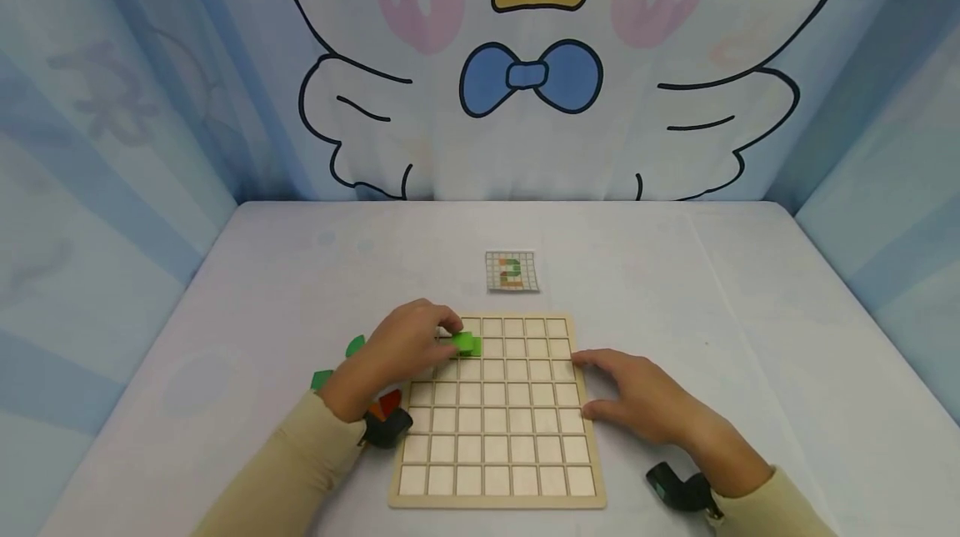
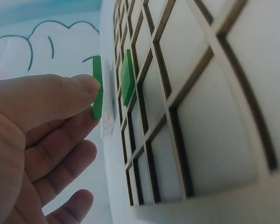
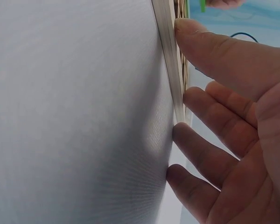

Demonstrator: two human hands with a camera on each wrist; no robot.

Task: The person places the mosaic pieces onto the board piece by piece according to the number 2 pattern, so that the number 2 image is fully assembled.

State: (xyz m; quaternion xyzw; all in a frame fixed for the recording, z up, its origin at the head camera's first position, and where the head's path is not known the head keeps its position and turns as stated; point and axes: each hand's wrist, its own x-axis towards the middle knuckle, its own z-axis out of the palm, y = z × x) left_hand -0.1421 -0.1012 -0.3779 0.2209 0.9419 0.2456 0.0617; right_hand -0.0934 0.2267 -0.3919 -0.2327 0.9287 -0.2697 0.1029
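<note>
Green tile (image 1: 467, 343) pinched in my left hand (image 1: 397, 353) hovers over the wooden grid board (image 1: 498, 497), which my flat, empty right hand (image 1: 645, 399) steadies.

Pattern card (image 1: 512, 271) perhaps too small to read.

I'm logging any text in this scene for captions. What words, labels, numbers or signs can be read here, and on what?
None can be read.
The card beyond the board shows only a grid with green and brown cells, no legible writing.
The backdrop bears a cartoon drawing, no words.
The green tile pinched by the left hand is plain, as is the board edge under the right hand.
</note>
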